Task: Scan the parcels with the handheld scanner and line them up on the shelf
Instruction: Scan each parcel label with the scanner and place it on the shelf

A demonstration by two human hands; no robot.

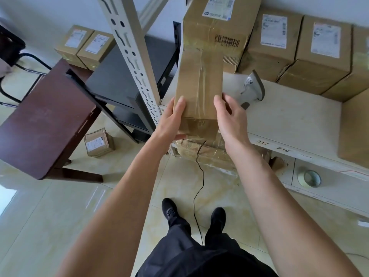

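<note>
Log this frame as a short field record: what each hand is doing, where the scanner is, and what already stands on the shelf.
left hand: left hand grips the left side of the tall brown taped cardboard parcel
right hand: right hand at the parcel's right edge, fingers loosely curled; contact unclear
scanner: grey handheld scanner lies on the pale shelf board, unheld
shelved: row of labelled brown boxes along the wall
floor: small labelled carton near the dark wooden table

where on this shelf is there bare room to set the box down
Bare shelf board lies right of the handheld scanner, in front of the back row of parcels, up to the box at the right edge. The left end is crowded: held parcel, scanner.
</note>
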